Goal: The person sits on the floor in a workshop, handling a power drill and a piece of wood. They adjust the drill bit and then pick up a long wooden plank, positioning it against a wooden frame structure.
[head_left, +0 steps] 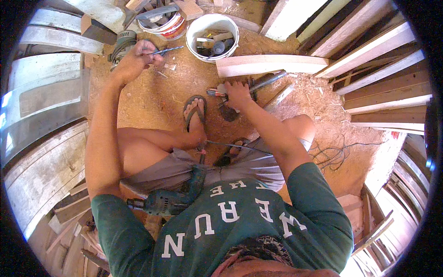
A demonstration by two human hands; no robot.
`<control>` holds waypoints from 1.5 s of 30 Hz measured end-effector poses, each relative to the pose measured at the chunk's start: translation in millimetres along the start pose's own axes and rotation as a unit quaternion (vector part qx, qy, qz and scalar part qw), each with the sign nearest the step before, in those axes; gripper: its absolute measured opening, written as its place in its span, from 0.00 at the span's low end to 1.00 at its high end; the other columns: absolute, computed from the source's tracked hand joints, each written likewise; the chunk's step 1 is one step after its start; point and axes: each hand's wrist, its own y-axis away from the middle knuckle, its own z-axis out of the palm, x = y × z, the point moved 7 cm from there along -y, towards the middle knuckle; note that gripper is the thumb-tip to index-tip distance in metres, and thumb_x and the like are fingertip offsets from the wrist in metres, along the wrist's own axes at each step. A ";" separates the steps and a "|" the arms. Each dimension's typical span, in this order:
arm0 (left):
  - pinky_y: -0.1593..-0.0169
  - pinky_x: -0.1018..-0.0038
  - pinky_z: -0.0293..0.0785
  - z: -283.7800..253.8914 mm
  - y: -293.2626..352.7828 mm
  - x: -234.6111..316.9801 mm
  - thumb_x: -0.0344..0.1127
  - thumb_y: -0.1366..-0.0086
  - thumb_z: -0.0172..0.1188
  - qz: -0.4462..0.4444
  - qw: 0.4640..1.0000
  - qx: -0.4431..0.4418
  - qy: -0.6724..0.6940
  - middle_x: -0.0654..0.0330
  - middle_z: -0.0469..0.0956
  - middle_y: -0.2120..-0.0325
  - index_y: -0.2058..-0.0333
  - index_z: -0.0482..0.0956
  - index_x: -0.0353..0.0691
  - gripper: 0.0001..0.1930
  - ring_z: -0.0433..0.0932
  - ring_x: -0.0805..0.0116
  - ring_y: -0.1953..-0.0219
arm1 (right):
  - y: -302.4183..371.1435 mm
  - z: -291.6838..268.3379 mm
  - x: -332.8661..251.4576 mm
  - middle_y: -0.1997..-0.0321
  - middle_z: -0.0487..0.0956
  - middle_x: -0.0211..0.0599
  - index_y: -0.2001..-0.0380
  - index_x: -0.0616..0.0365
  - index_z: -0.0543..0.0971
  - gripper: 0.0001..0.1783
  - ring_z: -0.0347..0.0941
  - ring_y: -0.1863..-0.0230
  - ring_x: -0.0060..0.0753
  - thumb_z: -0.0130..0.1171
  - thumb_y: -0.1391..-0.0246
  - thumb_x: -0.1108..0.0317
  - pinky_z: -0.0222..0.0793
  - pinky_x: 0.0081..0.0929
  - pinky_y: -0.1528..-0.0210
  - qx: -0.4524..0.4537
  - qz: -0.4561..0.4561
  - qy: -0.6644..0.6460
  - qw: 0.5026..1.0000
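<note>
My left hand (150, 54) is raised at the upper left, its fingers closed on a thin drill bit (170, 50) that points right toward the white bucket (190, 39). To the right of my sandalled foot, my right hand (237, 94) reaches down among dark tools on the floor, fingers bent over something I cannot make out. A small red, black and white piece (214, 92) sticks out beside its thumb. Beyond the fingers lies a long dark tool (270, 80). A teal power drill (171, 199) rests in my lap, its cord (237, 146) running across my legs.
A second bucket (168, 27), full of offcuts, stands behind. A corded power tool (122, 46) sits on the floor near my left hand. A pale board (272, 64) lies past the dark tools. Timber (383, 51) leans at the right; a loose cable (334, 154) coils below it.
</note>
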 end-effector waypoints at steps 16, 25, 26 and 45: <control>0.46 0.71 0.69 -1.6 3.3 6.9 0.29 0.35 0.55 0.001 0.999 0.002 -0.042 0.56 0.82 0.60 0.50 0.68 0.35 0.15 0.79 0.67 0.55 | 31.2 -81.1 7.4 0.52 0.82 0.54 0.43 0.51 0.75 0.39 0.78 0.49 0.56 0.72 0.62 0.53 0.74 0.45 0.45 -0.014 -0.010 -0.254 0.967; 0.47 0.71 0.70 -3.4 3.6 19.9 0.29 0.32 0.53 0.006 1.000 0.015 -0.003 0.57 0.83 0.59 0.51 0.67 0.37 0.11 0.78 0.69 0.55 | -12.0 -275.2 -35.7 0.59 0.81 0.52 0.46 0.55 0.72 0.34 0.79 0.52 0.53 0.71 0.55 0.54 0.77 0.47 0.52 0.256 -0.007 -0.058 0.965; 0.48 0.71 0.71 -4.4 0.1 19.9 0.29 0.32 0.53 0.017 0.999 0.017 -0.026 0.57 0.83 0.59 0.52 0.67 0.37 0.11 0.78 0.69 0.56 | -27.1 -272.4 -35.1 0.58 0.81 0.52 0.47 0.55 0.72 0.33 0.79 0.51 0.53 0.71 0.54 0.54 0.77 0.47 0.52 0.279 -0.013 -0.027 0.960; 0.54 0.74 0.74 -19.5 -13.6 12.8 0.27 0.35 0.57 0.008 0.987 0.060 -0.148 0.57 0.82 0.65 0.60 0.74 0.33 0.06 0.82 0.70 0.61 | -16.8 29.6 -17.8 0.43 0.76 0.43 0.49 0.52 0.77 0.17 0.71 0.39 0.45 0.54 0.42 0.66 0.65 0.64 0.41 -0.016 -0.059 0.016 0.998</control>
